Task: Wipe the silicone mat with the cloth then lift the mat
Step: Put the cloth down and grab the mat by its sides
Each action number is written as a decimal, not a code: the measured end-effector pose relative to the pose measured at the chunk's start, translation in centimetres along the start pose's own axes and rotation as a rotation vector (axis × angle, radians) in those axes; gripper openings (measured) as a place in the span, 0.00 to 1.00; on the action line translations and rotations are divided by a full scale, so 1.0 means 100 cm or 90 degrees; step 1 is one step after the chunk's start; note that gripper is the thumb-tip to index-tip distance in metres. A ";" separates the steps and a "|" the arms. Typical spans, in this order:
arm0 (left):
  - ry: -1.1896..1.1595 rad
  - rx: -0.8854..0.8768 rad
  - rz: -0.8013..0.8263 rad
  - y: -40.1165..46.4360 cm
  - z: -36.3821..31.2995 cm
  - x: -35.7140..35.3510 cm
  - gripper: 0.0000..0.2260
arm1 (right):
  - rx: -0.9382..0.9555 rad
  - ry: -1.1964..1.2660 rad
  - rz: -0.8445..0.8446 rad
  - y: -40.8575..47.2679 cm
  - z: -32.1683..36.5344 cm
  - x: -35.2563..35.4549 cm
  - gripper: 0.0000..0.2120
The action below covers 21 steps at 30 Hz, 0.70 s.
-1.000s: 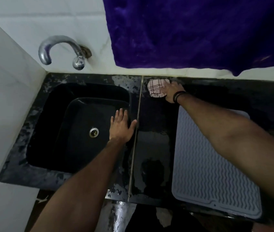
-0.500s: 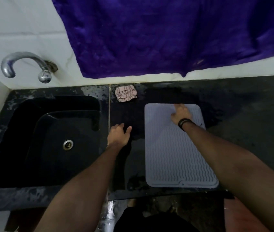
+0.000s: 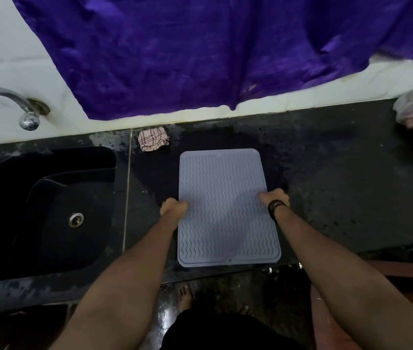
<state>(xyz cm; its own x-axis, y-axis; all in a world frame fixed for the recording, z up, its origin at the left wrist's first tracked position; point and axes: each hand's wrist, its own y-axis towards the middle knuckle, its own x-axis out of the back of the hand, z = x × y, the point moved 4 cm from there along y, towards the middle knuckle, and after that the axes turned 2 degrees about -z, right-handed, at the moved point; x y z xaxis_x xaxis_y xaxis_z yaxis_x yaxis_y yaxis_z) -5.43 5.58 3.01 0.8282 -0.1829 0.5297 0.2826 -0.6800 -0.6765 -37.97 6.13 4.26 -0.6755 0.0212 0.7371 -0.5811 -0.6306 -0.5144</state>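
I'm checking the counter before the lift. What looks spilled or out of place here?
The counter is wet, with droplets and a dark patch around the mat. The cloth lies crumpled near the back wall. Nothing looks damaged.

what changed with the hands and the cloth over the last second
The right hand let go of the cloth at the back of the counter and came to the mat, now gripping its right edge. The left hand left the counter by the sink and took the mat's left edge. The cloth stays crumpled by the wall; the mat appears still on the counter.
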 end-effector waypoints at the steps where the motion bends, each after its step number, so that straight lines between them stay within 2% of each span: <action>1: -0.009 0.015 -0.007 0.010 0.004 -0.005 0.34 | 0.002 0.012 0.017 -0.002 0.001 0.001 0.21; 2: -0.021 0.036 -0.013 0.013 0.006 -0.008 0.39 | 0.007 0.018 0.026 0.003 0.000 -0.002 0.22; 4: -0.029 0.061 -0.040 -0.005 -0.002 -0.008 0.41 | 0.021 0.009 0.043 0.006 -0.002 -0.004 0.22; 6: -0.035 0.047 -0.044 -0.014 -0.007 -0.013 0.39 | 0.083 0.037 0.051 0.000 0.003 -0.004 0.13; 8: -0.090 0.023 0.000 -0.015 -0.007 -0.019 0.33 | 0.142 0.070 0.045 -0.010 0.009 -0.004 0.08; 10: -0.068 -0.019 0.002 -0.022 -0.006 -0.020 0.21 | 0.188 0.077 0.044 -0.016 0.013 -0.004 0.10; 12: 0.040 -0.091 -0.063 -0.031 -0.009 -0.015 0.15 | 0.243 0.092 0.037 -0.019 0.021 0.000 0.14; 14: 0.087 -0.175 -0.134 -0.041 -0.013 -0.008 0.15 | 0.288 0.124 0.007 -0.023 0.029 0.007 0.18; 16: 0.042 -0.244 -0.160 -0.048 -0.016 0.001 0.18 | 0.329 0.148 -0.026 -0.030 0.040 0.013 0.20; 21: -0.076 -0.310 -0.219 -0.054 -0.023 0.048 0.18 | 0.374 0.220 -0.038 -0.046 0.072 0.021 0.21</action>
<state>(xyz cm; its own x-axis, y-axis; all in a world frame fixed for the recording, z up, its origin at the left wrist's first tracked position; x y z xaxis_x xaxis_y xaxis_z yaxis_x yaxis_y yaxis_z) -4.14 6.71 10.38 0.7850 0.1666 0.5967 0.3128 -0.9380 -0.1495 -33.46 3.49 11.29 -0.8128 0.2545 0.5240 -0.3458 -0.9347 -0.0824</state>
